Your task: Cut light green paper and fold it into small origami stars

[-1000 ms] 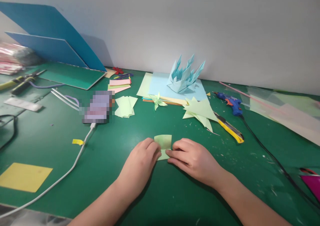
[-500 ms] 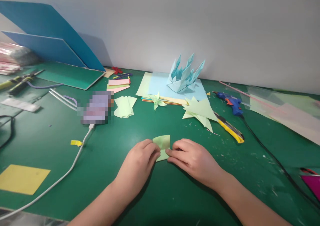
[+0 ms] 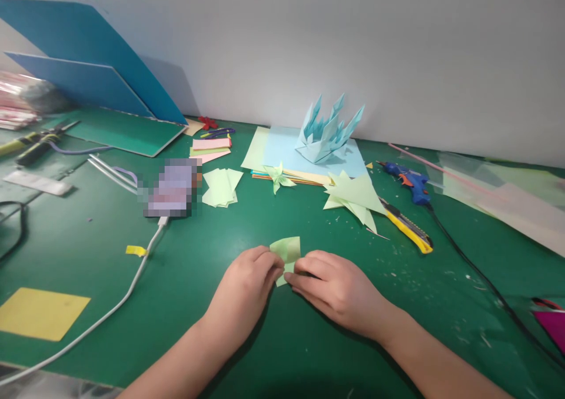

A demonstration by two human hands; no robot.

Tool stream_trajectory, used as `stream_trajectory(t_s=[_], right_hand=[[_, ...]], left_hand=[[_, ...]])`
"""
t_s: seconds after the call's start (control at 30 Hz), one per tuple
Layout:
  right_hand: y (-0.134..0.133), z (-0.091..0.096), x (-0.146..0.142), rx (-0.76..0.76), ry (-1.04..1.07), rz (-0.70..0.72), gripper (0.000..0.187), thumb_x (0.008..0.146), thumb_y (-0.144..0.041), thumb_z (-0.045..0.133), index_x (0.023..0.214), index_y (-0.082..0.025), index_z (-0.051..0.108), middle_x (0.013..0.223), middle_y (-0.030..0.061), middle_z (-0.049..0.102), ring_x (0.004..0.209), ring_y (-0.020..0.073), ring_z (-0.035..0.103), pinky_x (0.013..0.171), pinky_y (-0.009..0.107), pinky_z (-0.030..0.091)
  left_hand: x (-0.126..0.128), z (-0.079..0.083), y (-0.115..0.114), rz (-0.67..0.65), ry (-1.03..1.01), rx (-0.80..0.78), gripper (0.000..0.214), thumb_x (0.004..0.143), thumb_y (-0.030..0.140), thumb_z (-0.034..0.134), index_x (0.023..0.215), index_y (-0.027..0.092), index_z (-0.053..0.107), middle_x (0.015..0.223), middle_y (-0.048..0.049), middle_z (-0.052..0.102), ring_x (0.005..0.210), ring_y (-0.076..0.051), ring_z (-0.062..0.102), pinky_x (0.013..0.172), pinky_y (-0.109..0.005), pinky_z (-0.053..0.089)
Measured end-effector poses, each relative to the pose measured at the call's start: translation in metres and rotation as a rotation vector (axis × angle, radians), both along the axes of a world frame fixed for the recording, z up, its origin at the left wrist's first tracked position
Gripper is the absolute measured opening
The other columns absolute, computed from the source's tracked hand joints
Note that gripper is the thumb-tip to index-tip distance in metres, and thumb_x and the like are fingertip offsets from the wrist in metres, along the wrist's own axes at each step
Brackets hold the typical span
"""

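Note:
A small light-green sheet of paper [image 3: 286,248] with a crease across its middle is between my hands, its upper part tilted up. My left hand [image 3: 247,278] pinches its left edge, fingers closed. From the right, my right hand [image 3: 339,284] grips the lower right part, with the fingertips covering that edge. Beyond the hands lies a pile of similar green paper pieces [image 3: 220,188]. A folded green paper star shape [image 3: 279,178] rests on the front of a stack of coloured sheets [image 3: 304,143], and pointed green paper pieces [image 3: 353,194] lie to its right.
A light-blue folded paper piece [image 3: 324,137] stands on the stack. At right are a yellow utility knife [image 3: 408,228] and a blue glue gun [image 3: 408,181] with a black cord. A phone [image 3: 172,187] with a white cable and a yellow sheet [image 3: 44,313] lie left.
My right hand has shifted slightly left over the green paper, covering more of its lower right part. My left hand keeps its hold in about the same place.

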State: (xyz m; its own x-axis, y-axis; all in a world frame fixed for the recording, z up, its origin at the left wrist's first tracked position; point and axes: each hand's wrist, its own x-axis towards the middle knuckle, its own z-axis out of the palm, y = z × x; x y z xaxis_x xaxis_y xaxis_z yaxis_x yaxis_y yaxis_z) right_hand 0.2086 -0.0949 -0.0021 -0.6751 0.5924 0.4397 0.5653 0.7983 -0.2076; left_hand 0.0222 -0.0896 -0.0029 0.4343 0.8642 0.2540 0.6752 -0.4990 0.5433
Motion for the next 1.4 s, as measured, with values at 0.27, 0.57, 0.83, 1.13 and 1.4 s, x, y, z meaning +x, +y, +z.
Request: stream_trajectory(t_s=[0.27,0.57,0.83,1.13,1.4], right_hand=[[-0.001,-0.009,0.0,-0.042,0.052,-0.044,0.023,0.093,-0.02,0.046,0.092,-0.014,0.069,0.082,0.0075,0.065,0.077,0.0189,0.055,0.067,0.031,0.046],[-0.002,-0.01,-0.003,-0.075,0.077,-0.094,0.023,0.093,-0.019,0.047,0.091,-0.014,0.07,0.081,0.0074,0.064,0.073,0.0182,0.053,0.065,0.031,0.046],[-0.003,-0.008,-0.002,-0.085,0.086,-0.112,0.025,0.093,-0.019,0.046,0.092,-0.014,0.07,0.081,0.0079,0.065,0.074,0.0183,0.055,0.066,0.031,0.047],[-0.003,-0.009,-0.002,-0.112,0.085,-0.113,0.025,0.093,-0.021,0.045,0.096,-0.017,0.07,0.083,0.0077,0.067,0.077,0.0197,0.057,0.067,0.033,0.05],[-0.002,-0.01,0.0,-0.084,0.114,-0.093,0.018,0.091,-0.019,0.051,0.096,-0.019,0.069,0.091,0.0053,0.07,0.082,0.0196,0.06,0.071,0.033,0.051]], left_hand=[[-0.004,-0.001,0.001,-0.004,-0.004,0.018,0.022,0.087,0.006,0.043,0.078,0.017,0.06,0.074,-0.0024,0.065,0.068,-0.017,0.06,0.063,-0.027,0.047],[-0.003,-0.002,0.001,-0.009,0.017,0.091,0.024,0.087,0.004,0.041,0.08,0.018,0.06,0.076,-0.0029,0.067,0.069,-0.017,0.06,0.064,-0.028,0.049],[-0.003,-0.001,0.001,-0.017,0.016,0.055,0.025,0.086,0.003,0.041,0.08,0.017,0.061,0.076,-0.0036,0.065,0.069,-0.018,0.059,0.064,-0.028,0.048],[-0.003,0.007,-0.005,-0.07,0.128,0.039,0.034,0.081,0.002,0.04,0.077,0.016,0.071,0.07,-0.0057,0.055,0.067,-0.019,0.053,0.06,-0.029,0.045],[-0.005,0.012,-0.005,-0.128,0.212,0.001,0.035,0.077,0.0,0.041,0.08,0.017,0.071,0.078,-0.0065,0.059,0.073,-0.02,0.053,0.066,-0.032,0.047]])
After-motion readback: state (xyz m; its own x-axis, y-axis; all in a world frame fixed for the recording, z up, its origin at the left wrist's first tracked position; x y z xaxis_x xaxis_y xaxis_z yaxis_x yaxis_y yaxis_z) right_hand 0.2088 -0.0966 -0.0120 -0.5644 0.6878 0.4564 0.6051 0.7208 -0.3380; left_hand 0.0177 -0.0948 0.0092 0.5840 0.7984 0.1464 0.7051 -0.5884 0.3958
